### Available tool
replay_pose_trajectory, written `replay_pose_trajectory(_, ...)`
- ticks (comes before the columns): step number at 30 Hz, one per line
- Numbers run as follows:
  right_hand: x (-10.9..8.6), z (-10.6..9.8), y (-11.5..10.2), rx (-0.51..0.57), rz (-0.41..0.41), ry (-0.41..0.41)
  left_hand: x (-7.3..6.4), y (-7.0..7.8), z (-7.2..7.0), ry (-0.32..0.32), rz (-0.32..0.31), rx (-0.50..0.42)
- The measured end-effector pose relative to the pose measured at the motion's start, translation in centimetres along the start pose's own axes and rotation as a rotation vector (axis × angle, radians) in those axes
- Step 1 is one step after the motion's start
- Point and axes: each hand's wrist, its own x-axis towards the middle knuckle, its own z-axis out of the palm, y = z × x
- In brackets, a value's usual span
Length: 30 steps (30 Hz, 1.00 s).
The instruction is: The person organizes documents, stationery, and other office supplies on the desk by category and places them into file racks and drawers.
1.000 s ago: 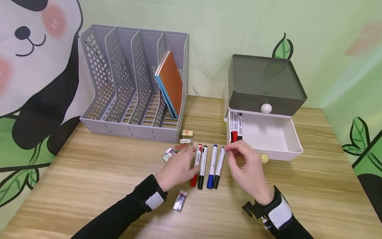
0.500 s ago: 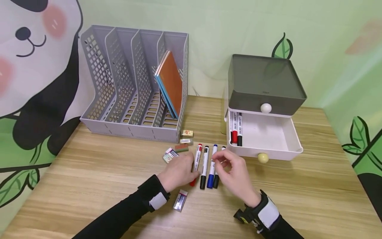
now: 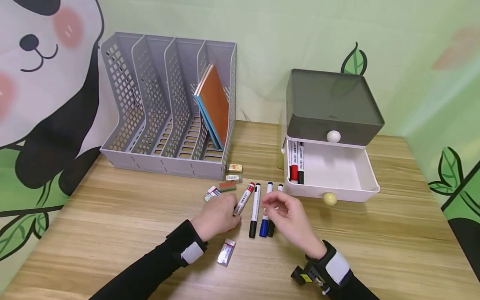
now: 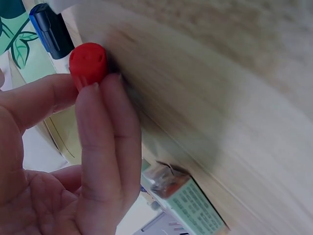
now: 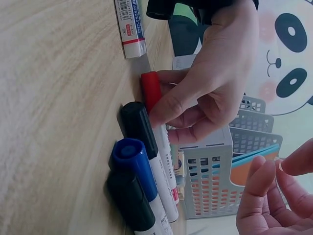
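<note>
My left hand (image 3: 216, 216) pinches a red whiteboard marker (image 3: 244, 199) near its capped end, between thumb and fingers. In the left wrist view the red cap (image 4: 89, 63) sticks out past the fingertips. The marker slants away from the row beside it. That row has a black marker (image 3: 255, 208), a blue marker (image 3: 264, 228) and another black marker (image 5: 129, 200). My right hand (image 3: 290, 218) hovers over the blue and the second black marker, partly hiding them. Its fingers are loosely bent with nothing between them, as the right wrist view (image 5: 279, 196) also shows.
Several erasers (image 3: 228, 186) lie left of and behind the markers, and one wrapped eraser (image 3: 226, 252) lies in front. A grey file rack (image 3: 168, 166) holds notebooks (image 3: 215, 108). At right, a drawer box (image 3: 333, 106) has its lower drawer (image 3: 360, 196) pulled out, with markers (image 3: 296, 166) inside.
My left hand has taken hold of the red marker and swung its capped end left, away from the black one. My right hand has moved left from the drawer to over the markers.
</note>
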Motion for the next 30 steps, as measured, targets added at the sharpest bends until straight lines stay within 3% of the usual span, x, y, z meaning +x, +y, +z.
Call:
replay_pose_trajectory(18,-0.2,-0.4,0.1,-0.019,0.007,-0.004,-0.5,-0.9,-0.7,-0.021,-0.011,-0.034)
replay_pose_trajectory(26,-0.6,-0.8,-0.5,-0.018,-0.008,0.034,-0.3,-0.7,-0.9,0.02,0.049,-0.085)
replay_pose_trajectory(30,-0.7,-1.1,-1.1,-0.009,-0.051,0.056,-0.2,-0.2,-1.0,0.073,0.12,-0.125)
